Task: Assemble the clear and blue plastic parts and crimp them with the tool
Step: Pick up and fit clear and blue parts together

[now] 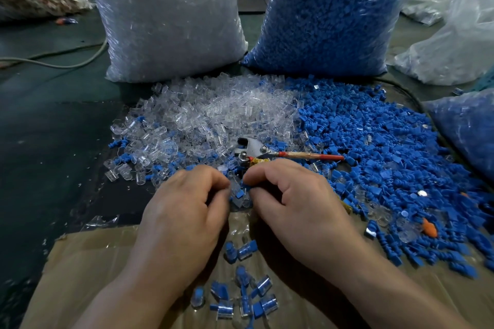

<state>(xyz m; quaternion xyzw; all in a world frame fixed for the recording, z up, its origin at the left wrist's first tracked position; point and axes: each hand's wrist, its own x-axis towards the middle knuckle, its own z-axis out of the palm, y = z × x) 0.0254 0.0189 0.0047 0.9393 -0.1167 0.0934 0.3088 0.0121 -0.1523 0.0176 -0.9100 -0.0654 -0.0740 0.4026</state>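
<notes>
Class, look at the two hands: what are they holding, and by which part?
The left hand and right hand pinch a blue-and-clear piece from either side.

- L hand [184, 203]: palm down, fingers curled, tips twd centre; blurred, can't tell if they pinch anything.
- R hand [288, 200]: palm down, fingertips pinch small blue plastic part [241, 192].
- L forearm [128, 288] & R forearm [387, 288]: bare, converging.

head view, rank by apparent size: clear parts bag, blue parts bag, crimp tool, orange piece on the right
1-2. clear parts bag and blue parts bag: both cut off at the top, too alike to rank
3. crimp tool, lying on the loose parts
4. orange piece, smallest
</notes>
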